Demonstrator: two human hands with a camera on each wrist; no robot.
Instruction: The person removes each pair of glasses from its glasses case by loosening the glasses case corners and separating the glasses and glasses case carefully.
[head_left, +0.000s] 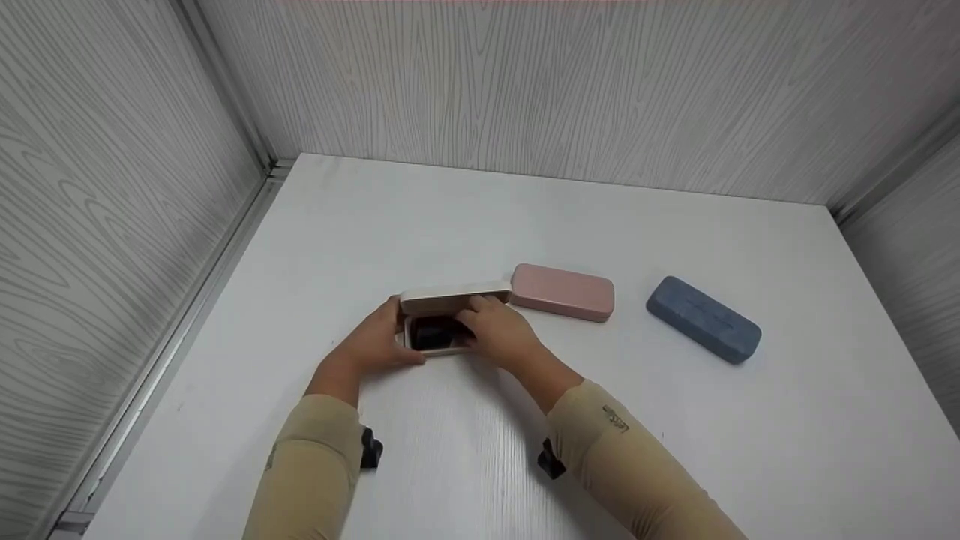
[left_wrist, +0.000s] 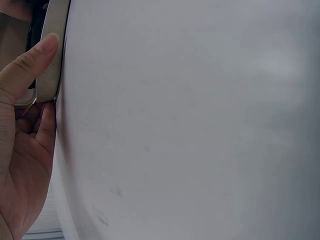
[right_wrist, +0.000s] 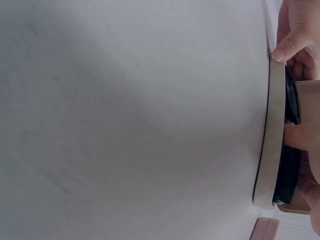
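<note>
A cream glasses case [head_left: 457, 289] lies on the table with its lid raised at the back. Inside it are dark sunglasses [right_wrist: 287, 175]; a black lens shows along the front wall in the right wrist view. My left hand [head_left: 375, 339] grips the case's left end, thumb on the front wall and fingers round the side. With my right hand [head_left: 499, 330] I reach in under the lid and pinch the sunglasses between thumb and fingers, near their middle. The back of that hand hides the case's right part in the head view.
A pink case [head_left: 562, 291], closed, lies just right of the cream one. Farther right a closed blue case [head_left: 703, 319] sits at a slant. The white table [head_left: 420, 225] is bounded by grey wood-grain panels [head_left: 525, 90] at the back and sides.
</note>
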